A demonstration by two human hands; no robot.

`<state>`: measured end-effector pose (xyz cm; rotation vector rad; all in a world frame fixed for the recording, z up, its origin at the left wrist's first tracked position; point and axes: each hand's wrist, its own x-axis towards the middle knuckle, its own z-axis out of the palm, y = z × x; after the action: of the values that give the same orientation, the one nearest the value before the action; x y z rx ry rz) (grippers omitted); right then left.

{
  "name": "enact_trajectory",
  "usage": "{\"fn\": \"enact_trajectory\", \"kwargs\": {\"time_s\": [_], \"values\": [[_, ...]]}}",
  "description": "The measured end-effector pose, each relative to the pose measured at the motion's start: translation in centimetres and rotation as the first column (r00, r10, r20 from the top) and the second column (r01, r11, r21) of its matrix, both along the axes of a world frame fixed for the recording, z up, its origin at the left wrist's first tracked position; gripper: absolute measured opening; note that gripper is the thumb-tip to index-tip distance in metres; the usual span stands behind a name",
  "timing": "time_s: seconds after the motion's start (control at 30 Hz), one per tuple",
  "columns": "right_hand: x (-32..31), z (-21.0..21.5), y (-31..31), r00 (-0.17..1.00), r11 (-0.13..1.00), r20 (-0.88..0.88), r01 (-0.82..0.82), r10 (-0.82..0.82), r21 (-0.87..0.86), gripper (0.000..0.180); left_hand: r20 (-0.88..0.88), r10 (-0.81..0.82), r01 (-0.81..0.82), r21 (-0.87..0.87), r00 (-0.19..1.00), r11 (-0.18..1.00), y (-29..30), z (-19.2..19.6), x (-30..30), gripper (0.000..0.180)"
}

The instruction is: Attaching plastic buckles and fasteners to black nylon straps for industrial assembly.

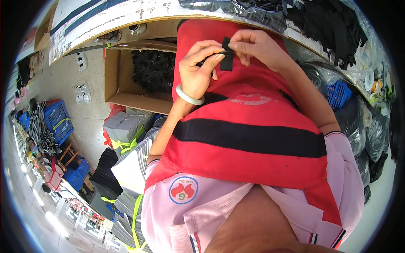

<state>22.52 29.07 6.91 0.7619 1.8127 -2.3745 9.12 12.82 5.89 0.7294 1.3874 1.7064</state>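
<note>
Workshop floor, grey and cluttered, seen from above past the person's chest. Far edge: a worn white table (pixel 126 14) curving across the top, with a heap of black strips (pixel 325 21) on its right part. Below the table on the left, an open cardboard box (pixel 122 84) filled with more black pieces. Left side: blue crates (pixel 57 120), stacks of grey and white sheets tied with yellow-green strap (pixel 126 145). Right side: a blue basket (pixel 337 93) and dark plastic bags (pixel 367 130).

Person wears a red apron with a black band (pixel 249 139) over a pink shirt (pixel 202 211); both forearms come up toward the far middle of the view.

Black strip (pixel 227 57): small, flat, matte fabric piece, roughly rectangular, hanging upright, its top end poking above the fingers and its lower end hanging free against the red apron. Held up in front of the chest, just below the table edge, not resting on anything.

Left hand (pixel 198 71): pale bangle (pixel 189 97) on the wrist, thumb and forefinger closed in a pinch on the left edge of the black strip, other fingers curled in.

Right hand (pixel 257 46): fingers (pixel 236 44) bent and pressed together, pinching the black strip's upper right part. Both hands touch at the strip.
</note>
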Motion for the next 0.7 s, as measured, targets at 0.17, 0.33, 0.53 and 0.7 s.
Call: {"fn": "enact_trajectory", "kwargs": {"time_s": [0.17, 0.33, 0.53, 0.7], "values": [[-0.3, -0.7, -0.4, 0.978, 0.973, -0.106, 0.193, -0.180, 0.130, 0.021, -0.020, -0.016, 0.016, 0.022, 1.000, 1.000, -0.3, 0.5, -0.3, 0.014], [-0.8, -0.7, -0.8, 0.984, 0.979, -0.100, 0.156, -0.144, 0.132, 0.016, -0.024, -0.088, 0.089, 0.033, 0.996, 0.996, -1.2, 0.1, -1.2, 0.015], [-2.5, -1.6, -2.2, 0.955, 0.967, -0.210, 0.234, -0.210, 0.100, 0.016, 0.053, -0.081, 0.082, -0.002, 0.995, 0.997, -2.4, 0.1, -2.1, 0.014], [-3.4, -1.8, -2.0, 0.966, 0.986, -0.229, 0.145, -0.123, 0.085, 0.015, 0.136, -0.077, 0.077, 0.005, 0.988, 0.997, -3.2, 0.1, -2.3, 0.015]]}}
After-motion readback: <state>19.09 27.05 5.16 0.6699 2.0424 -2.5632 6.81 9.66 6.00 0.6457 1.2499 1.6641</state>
